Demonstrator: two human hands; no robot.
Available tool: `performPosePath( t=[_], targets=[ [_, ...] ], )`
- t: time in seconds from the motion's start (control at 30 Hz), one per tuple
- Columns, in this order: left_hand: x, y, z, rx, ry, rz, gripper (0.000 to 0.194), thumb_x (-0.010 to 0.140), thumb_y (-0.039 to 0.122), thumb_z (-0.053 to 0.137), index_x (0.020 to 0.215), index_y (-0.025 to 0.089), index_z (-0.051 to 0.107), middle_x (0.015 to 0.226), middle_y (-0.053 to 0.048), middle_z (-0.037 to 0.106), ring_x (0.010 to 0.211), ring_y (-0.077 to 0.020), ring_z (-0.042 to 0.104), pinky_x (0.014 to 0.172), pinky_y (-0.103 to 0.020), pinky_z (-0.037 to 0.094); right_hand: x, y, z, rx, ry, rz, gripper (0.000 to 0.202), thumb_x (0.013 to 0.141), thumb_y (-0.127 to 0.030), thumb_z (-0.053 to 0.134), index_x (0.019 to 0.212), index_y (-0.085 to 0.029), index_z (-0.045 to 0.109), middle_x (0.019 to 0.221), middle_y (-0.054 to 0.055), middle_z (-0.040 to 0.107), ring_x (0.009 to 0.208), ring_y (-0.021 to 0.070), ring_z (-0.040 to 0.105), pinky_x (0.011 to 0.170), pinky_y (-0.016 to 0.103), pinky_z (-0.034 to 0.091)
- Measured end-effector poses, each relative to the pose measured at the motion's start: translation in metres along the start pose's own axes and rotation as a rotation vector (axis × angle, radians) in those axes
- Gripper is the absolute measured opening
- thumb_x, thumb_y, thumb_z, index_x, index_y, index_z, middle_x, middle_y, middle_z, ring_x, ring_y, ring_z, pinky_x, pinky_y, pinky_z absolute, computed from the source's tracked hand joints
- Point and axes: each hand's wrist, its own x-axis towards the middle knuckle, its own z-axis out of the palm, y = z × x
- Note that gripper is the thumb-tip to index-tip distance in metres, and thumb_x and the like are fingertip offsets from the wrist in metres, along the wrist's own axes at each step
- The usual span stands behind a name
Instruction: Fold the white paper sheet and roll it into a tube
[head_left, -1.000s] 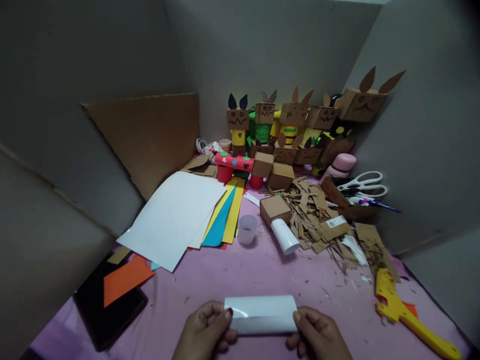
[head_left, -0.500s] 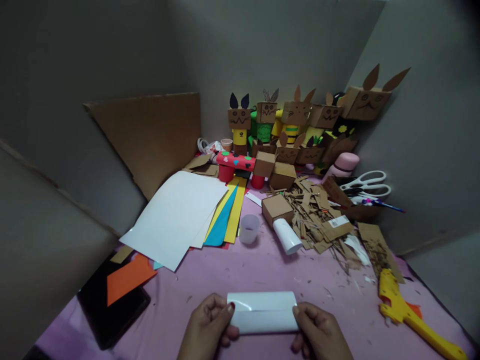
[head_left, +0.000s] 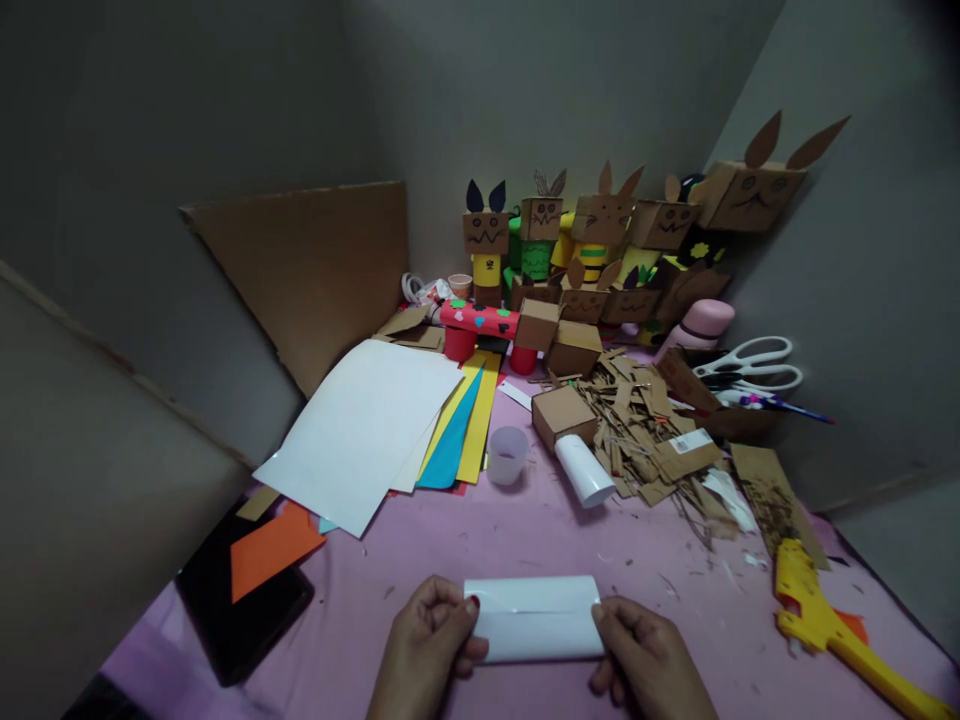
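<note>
White paper roll [head_left: 536, 637], at six o'clock: left hand [head_left: 433, 640] pinches its nine-o'clock end between thumb and fingers, right hand [head_left: 643, 648] likewise its three-o'clock end. Light, level pressure should hold the long edge [head_left: 555, 611] straight without crushing.

At the bottom centre of the frame, the left hand [head_left: 439, 635] and right hand [head_left: 637, 645] grip opposite ends of a white paper roll [head_left: 536, 620]. A clear cup [head_left: 508, 456] stands mid-frame, with white sheets [head_left: 367, 420] to its left. A yellow glue gun [head_left: 821, 615] lies lower right; cardboard animal figures [head_left: 487, 234] crowd the upper right.
</note>
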Motion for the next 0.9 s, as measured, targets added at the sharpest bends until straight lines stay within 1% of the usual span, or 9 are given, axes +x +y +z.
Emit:
performPosePath(
  t=[0.23,0.47,0.63,0.77,0.9],
  targets=[
    [0.002,0.001,0.0,-0.011,-0.033,-0.053,0.036,0.065,0.046,0.069,0.069,0.02,0.045,0.05,0.007,0.056,0.046,-0.0076,0.053,0.044,-0.016,0.032,0.0,-0.002,-0.001,0.001,-0.029,0.027,0.044,0.073,-0.059,0.055,0.066,-0.016,0.057,0.033,-0.001,0.058,0.027,0.0048,0.035,0.034,0.017,0.019],
    [-0.002,0.012,-0.002,-0.027,-0.1,-0.103,0.033,0.067,0.045,0.068,0.07,0.019,0.046,0.055,0.004,0.059,0.052,-0.0081,0.055,0.048,-0.016,0.035,-0.001,-0.006,0.001,0.021,-0.017,0.04,0.041,0.072,-0.057,0.056,0.066,-0.016,0.056,0.033,-0.001,0.058,0.026,0.0043,0.034,0.035,0.017,0.017],
    [0.001,0.011,-0.006,-0.029,-0.141,-0.136,0.043,0.059,0.049,0.075,0.067,0.019,0.046,0.053,0.006,0.055,0.049,-0.0086,0.056,0.044,-0.016,0.033,0.0,-0.003,0.0,0.032,-0.039,0.041,0.042,0.074,-0.058,0.055,0.066,-0.017,0.055,0.032,-0.002,0.057,0.026,0.0037,0.032,0.034,0.016,0.016],
    [0.003,0.006,-0.008,-0.024,-0.121,-0.11,0.042,0.06,0.047,0.076,0.067,0.019,0.046,0.053,0.007,0.053,0.052,-0.0089,0.059,0.045,-0.016,0.034,0.002,-0.004,-0.003,0.023,-0.072,0.056,0.043,0.075,-0.058,0.055,0.069,-0.016,0.056,0.036,-0.001,0.06,0.028,0.0045,0.038,0.035,0.016,0.021],
    [0.006,0.002,-0.009,-0.003,-0.101,-0.086,0.044,0.058,0.05,0.076,0.065,0.019,0.045,0.048,0.007,0.054,0.048,-0.0092,0.058,0.044,-0.016,0.034,0.002,-0.005,-0.003,0.026,-0.073,0.052,0.043,0.074,-0.059,0.056,0.069,-0.016,0.057,0.037,-0.001,0.061,0.029,0.0055,0.04,0.036,0.017,0.023]
  ],
)
